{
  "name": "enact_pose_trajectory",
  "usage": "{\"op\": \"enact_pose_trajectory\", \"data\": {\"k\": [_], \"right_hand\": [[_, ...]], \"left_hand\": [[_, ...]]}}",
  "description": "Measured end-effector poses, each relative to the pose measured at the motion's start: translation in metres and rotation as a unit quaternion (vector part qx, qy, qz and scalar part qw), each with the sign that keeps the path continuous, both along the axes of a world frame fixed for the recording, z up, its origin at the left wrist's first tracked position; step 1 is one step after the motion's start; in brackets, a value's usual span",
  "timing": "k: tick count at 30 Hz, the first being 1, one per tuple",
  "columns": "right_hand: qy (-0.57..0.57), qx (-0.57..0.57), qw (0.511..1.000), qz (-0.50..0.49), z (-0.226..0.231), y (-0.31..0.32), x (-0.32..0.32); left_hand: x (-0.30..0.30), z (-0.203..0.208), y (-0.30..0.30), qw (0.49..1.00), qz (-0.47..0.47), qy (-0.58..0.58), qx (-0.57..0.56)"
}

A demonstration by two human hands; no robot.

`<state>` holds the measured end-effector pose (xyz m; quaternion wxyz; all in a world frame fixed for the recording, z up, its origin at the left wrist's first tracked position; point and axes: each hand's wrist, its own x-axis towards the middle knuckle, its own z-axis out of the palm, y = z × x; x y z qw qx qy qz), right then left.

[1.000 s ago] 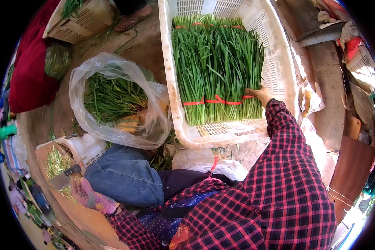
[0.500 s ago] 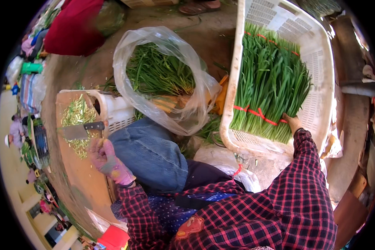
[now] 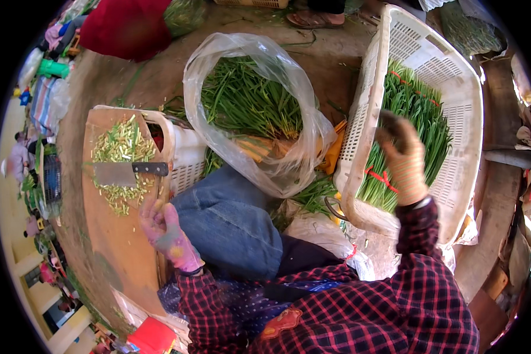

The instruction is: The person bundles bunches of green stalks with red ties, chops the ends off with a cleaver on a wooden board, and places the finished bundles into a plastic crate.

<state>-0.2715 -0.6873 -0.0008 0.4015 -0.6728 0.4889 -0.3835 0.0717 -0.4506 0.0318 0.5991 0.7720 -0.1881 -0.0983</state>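
My left hand (image 3: pixel 171 236), in a pink stained glove, is held palm up at the edge of a wooden board (image 3: pixel 115 248), its fingers apart and nothing in them. Just beyond it a cleaver (image 3: pixel 124 173) with a black handle lies flat among chopped pale-green stem pieces (image 3: pixel 124 141). Over the near left rim of a white plastic crate (image 3: pixel 369 215), my right hand (image 3: pixel 406 156) hangs in the air in a striped glove with dark fingertips. Its fingers are somewhat blurred but look apart and hold nothing I see. Below it, green leafy bundles (image 3: pixel 419 124) tied with red bands fill part of the crate.
A clear plastic bag (image 3: pixel 197 100) of loose green leaves (image 3: pixel 253 97) stands between board and crate. A white basket (image 3: pixel 189 150) supports the board. A person in red (image 3: pixel 124 29) is at the far left, and a sandaled foot (image 3: pixel 315 19) at the far edge.
My right hand has let go of the tied bundles at the crate's near end and risen leftward over its rim. My left hand stays by the board. The whole view has shifted slightly.
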Motion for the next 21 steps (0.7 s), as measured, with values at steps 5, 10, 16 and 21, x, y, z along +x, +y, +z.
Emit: {"op": "enact_pose_trajectory", "data": {"k": [5,10,16,21], "right_hand": [[-0.001,0.124,0.983,0.139,-0.087,0.055,0.175],[-0.021,0.396,0.918,-0.032,-0.217,0.033,0.216],[0.549,0.071,0.828,0.093,-0.31,-0.05,0.142],[0.54,0.108,0.835,0.003,-0.334,-0.092,0.101]], "left_hand": [[-0.007,0.008,-0.038,0.998,-0.041,0.033,-0.025],[-0.028,-0.016,-0.109,0.975,-0.101,0.191,-0.049],[-0.021,-0.125,-0.182,0.859,-0.062,0.498,-0.104],[-0.012,-0.255,-0.153,0.819,-0.033,0.572,0.024]]}}
